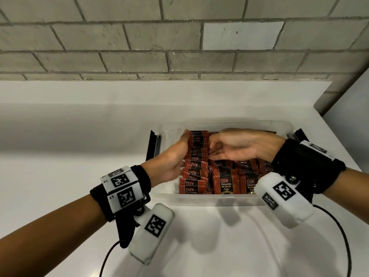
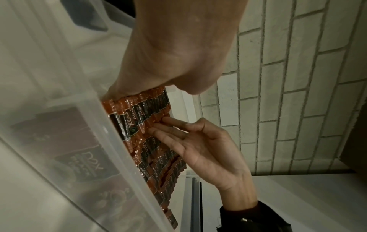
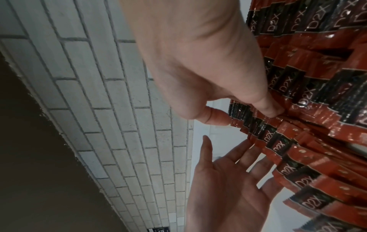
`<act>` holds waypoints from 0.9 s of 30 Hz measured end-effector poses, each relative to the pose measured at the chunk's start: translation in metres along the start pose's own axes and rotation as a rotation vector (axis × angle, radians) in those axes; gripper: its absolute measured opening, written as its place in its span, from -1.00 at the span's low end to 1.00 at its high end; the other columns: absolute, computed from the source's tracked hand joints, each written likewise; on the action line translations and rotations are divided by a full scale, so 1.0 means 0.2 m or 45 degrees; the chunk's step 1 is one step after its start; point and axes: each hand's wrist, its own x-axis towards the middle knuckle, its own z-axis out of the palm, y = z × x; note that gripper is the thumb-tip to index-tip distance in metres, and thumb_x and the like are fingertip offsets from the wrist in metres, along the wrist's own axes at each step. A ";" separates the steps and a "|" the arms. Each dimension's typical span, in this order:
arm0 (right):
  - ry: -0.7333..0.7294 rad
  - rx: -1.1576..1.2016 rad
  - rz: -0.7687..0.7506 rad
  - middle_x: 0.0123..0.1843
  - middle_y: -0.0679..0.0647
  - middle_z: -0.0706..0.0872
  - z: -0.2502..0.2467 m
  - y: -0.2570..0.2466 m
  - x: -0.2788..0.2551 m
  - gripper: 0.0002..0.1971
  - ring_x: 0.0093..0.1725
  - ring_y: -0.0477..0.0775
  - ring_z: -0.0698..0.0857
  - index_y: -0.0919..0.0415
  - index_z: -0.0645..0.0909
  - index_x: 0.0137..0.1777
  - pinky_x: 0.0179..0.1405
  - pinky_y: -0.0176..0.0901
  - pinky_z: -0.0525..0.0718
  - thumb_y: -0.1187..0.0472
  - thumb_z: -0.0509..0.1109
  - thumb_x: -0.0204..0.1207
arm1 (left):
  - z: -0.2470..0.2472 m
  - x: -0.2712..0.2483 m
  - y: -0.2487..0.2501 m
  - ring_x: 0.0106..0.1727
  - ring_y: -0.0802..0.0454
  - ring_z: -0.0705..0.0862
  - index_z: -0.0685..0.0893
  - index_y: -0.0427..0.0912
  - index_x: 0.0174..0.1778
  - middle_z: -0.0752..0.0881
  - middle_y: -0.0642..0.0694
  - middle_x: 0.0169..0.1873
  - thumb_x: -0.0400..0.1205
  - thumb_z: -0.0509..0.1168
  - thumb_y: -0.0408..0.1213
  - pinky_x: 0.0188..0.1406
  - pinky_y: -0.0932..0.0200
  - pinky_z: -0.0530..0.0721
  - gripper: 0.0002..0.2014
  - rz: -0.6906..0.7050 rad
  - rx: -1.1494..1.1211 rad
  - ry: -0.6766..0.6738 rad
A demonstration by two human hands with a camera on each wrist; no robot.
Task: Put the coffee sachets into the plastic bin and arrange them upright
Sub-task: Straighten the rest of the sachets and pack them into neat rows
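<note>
Touching sachets (image 1: pixel 225 182), left hand (image 1: pixel 173 162), right hand (image 1: pixel 239 144), fingertips (image 2: pixel 168 120) clearest from wrists

White countertop (image 1: pixel 79 136), pale grey brick wall (image 1: pixel 179 37) rising directly behind it
</note>
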 end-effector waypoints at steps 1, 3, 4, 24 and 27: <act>0.002 0.016 -0.003 0.20 0.32 0.55 0.00 -0.01 0.00 -0.85 0.23 0.20 0.59 0.31 0.46 -0.12 0.32 -0.05 0.57 0.53 0.14 0.52 | 0.00 0.00 0.00 0.17 -0.05 0.64 0.59 -0.11 0.27 0.70 -0.11 0.12 0.67 -0.19 0.30 0.20 -0.02 0.59 -0.34 -0.003 -0.011 -0.009; 0.010 0.055 -0.020 0.30 0.35 0.53 -0.01 -0.01 0.00 -0.85 0.37 0.25 0.55 0.31 0.47 -0.09 0.31 -0.05 0.57 0.53 0.15 0.52 | -0.01 -0.01 0.01 0.58 -0.20 0.29 0.33 -0.08 0.56 0.39 -0.17 0.54 0.67 -0.21 0.30 0.55 -0.18 0.27 -0.30 0.008 0.025 0.006; 0.023 0.059 -0.032 0.35 0.36 0.51 -0.02 -0.01 0.00 -0.85 0.41 0.26 0.52 0.33 0.47 -0.04 0.33 -0.06 0.55 0.53 0.15 0.52 | -0.01 -0.02 0.01 0.65 -0.21 0.12 0.20 -0.09 0.63 0.22 -0.16 0.62 0.67 -0.21 0.30 0.61 -0.21 0.11 -0.29 0.014 0.039 0.030; 0.133 -0.066 -0.098 0.42 0.37 0.49 -0.02 -0.06 -0.06 -0.80 0.38 0.27 0.54 0.36 0.44 0.16 0.27 -0.10 0.58 0.50 0.19 0.56 | 0.00 -0.04 0.05 0.67 -0.08 0.03 0.06 -0.15 0.66 0.09 -0.14 0.66 0.70 -0.24 0.23 0.64 -0.17 -0.04 -0.31 0.089 0.085 0.100; 0.060 -0.164 -0.013 0.36 0.32 0.50 -0.01 -0.02 -0.11 -0.84 0.34 0.24 0.56 0.27 0.45 0.17 0.34 -0.05 0.56 0.36 0.21 0.62 | -0.02 -0.07 0.01 0.66 -0.17 0.06 0.08 -0.17 0.66 0.10 -0.20 0.65 0.65 -0.19 0.32 0.63 -0.17 0.04 -0.22 -0.065 0.113 0.070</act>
